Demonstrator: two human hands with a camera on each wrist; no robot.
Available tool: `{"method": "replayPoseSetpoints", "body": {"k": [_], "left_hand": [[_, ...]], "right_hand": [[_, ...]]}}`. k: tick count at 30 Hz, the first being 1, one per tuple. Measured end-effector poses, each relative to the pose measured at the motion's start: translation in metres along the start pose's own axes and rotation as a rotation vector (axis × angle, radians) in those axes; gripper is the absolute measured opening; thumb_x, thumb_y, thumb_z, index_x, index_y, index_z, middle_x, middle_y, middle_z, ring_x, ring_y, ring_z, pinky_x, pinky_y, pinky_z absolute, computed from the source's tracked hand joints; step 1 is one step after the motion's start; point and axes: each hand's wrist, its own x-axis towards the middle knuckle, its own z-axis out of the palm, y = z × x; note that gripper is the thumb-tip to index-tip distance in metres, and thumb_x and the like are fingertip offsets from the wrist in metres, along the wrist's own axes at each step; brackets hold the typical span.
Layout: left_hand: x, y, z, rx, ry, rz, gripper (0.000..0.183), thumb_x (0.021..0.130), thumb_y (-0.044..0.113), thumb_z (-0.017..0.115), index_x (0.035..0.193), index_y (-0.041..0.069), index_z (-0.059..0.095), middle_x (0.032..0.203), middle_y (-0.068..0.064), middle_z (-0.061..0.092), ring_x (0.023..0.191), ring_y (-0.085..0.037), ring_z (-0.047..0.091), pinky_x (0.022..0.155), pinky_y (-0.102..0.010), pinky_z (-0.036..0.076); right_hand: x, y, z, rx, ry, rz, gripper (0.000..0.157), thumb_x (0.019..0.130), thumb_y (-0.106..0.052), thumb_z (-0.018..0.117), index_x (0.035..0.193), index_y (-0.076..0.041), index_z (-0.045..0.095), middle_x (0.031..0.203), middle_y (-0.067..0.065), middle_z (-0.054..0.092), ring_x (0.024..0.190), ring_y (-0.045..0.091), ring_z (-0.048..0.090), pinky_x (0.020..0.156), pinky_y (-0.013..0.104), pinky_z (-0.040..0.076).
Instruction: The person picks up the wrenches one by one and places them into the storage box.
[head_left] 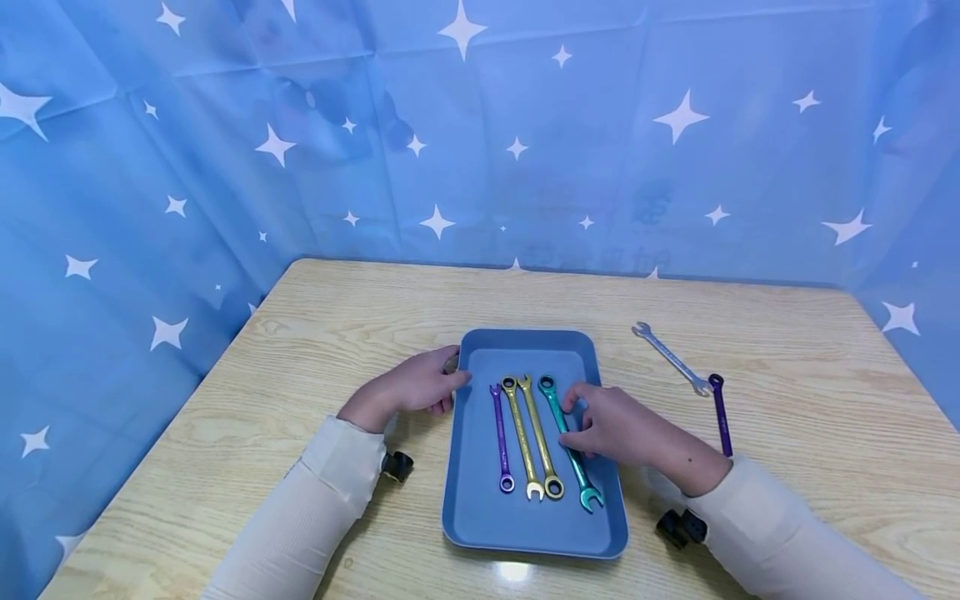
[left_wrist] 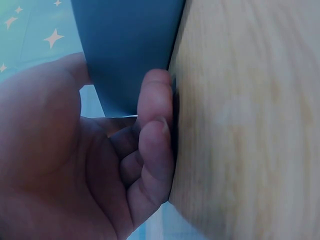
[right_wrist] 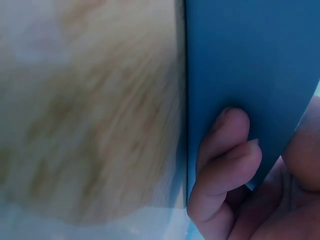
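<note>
A blue-grey tray (head_left: 535, 533) stands on the table with several combination wrenches lying in it: a purple wrench (head_left: 501, 437), two gold wrenches (head_left: 519, 425) and a green wrench (head_left: 579, 467). My left hand (head_left: 420, 381) holds the tray's left side, thumb at the rim and other fingers outside, low against the wall in the left wrist view. Across the right rim reaches my right hand (head_left: 618, 425). Its thumb and index finger stand apart at the green wrench's shaft, the thumb overlapping it. In the right wrist view, two bent fingers (right_wrist: 225, 165) lie against the tray's outer wall.
To the tray's right, a silver open-ended wrench (head_left: 672, 358) lies on the wooden table (head_left: 360, 308). A second purple wrench (head_left: 720, 412) lies beside it, partly behind my right forearm. A blue star-patterned cloth (head_left: 480, 167) hangs behind the table.
</note>
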Motion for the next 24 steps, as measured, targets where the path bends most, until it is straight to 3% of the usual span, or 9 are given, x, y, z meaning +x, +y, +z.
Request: {"method": "replayPoseSetpoints", "body": {"k": [24], "left_hand": [[-0.0023, 0.0027, 0.0001, -0.009, 0.007, -0.013, 0.061, 0.095, 0.039, 0.044, 0.148, 0.024, 0.019, 0.069, -0.005, 0.065, 0.059, -0.020, 0.063, 0.063, -0.030, 0.050]], "right_hand": [[-0.0011, -0.0015, 0.0013, -0.039, 0.018, 0.021, 0.034, 0.081, -0.024, 0.071, 0.105, -0.011, 0.051, 0.056, -0.001, 0.060, 0.052, 0.012, 0.057, 0.049, 0.025, 0.043]]}}
